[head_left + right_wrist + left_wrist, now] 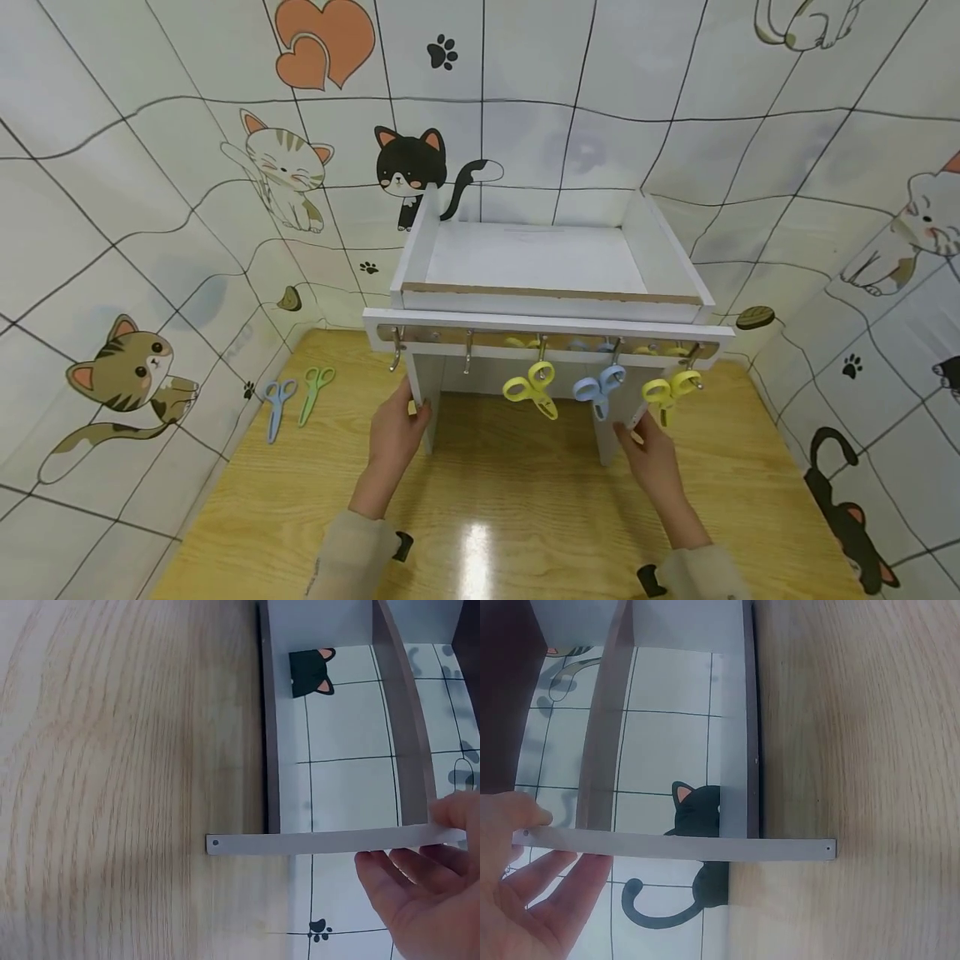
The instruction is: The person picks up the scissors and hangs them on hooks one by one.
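A white shelf rack (525,258) stands on the wooden table, its open-topped tray above two upright side panels. My left hand (395,437) grips the left side panel; in the left wrist view the thumb and fingers (570,900) lie on either side of the panel's front edge (675,845). On the other side, my right hand (656,462) holds the right panel, pinching its front edge (300,843) in the right wrist view. From hooks on the rack's front rail hang yellow scissors (538,390), blue scissors (600,390) and another yellow pair (671,392).
Blue scissors (276,411) and green scissors (315,396) lie on the table (262,517) at the left. Two hooks (468,352) at the rail's left end carry no scissors. Cat-printed walls (525,150) enclose the back and sides.
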The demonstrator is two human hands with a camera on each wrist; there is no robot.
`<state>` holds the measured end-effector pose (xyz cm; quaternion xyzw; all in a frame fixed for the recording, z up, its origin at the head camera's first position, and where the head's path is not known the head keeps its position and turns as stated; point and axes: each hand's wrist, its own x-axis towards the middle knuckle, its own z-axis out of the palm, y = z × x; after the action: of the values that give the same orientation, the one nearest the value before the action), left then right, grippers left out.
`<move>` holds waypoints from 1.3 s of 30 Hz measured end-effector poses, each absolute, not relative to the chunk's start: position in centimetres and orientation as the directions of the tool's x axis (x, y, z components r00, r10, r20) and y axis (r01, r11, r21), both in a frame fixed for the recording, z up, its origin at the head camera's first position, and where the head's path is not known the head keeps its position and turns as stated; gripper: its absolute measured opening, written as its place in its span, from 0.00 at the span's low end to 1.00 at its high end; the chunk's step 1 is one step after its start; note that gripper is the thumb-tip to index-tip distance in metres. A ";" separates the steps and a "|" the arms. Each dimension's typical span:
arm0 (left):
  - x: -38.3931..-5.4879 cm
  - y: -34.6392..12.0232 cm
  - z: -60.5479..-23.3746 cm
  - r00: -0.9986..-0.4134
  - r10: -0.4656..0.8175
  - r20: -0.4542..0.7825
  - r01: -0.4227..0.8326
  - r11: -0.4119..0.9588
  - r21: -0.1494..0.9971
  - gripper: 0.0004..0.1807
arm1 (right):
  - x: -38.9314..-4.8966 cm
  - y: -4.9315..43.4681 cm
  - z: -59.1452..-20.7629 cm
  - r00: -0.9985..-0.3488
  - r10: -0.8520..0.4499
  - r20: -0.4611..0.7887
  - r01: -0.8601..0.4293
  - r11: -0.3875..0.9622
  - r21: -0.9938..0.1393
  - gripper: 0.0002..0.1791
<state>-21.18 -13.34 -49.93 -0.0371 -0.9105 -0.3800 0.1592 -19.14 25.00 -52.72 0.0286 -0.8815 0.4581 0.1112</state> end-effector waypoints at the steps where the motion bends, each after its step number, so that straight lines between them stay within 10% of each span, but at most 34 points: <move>1: -21.2 -13.5 -49.9 -0.951 -0.036 0.308 0.197 0.698 0.688 0.21 | -19.1 25.0 -52.8 -0.970 0.051 0.236 -0.162 0.588 -0.793 0.22; 12: -22.7 -19.3 -49.4 -0.958 0.257 0.129 0.252 0.535 0.806 0.33 | -18.8 24.3 -53.4 -0.958 0.031 0.286 -0.190 0.680 -0.709 0.16; 31: -23.2 -33.4 -54.0 -0.947 -0.154 -0.282 -0.263 0.876 0.404 0.31 | -18.9 24.2 -53.4 -0.949 0.039 0.314 -0.195 0.708 -0.679 0.14; 39: -24.2 -34.6 -56.1 -0.953 -0.200 -0.227 -0.270 0.901 0.340 0.26 | -18.6 24.0 -53.2 -0.944 0.056 0.325 -0.186 0.722 -0.667 0.11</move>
<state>-24.21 -34.56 -56.14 0.1209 -0.9705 -0.1867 -0.0936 -18.64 23.99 -53.24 0.0355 -0.9133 0.3713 0.1634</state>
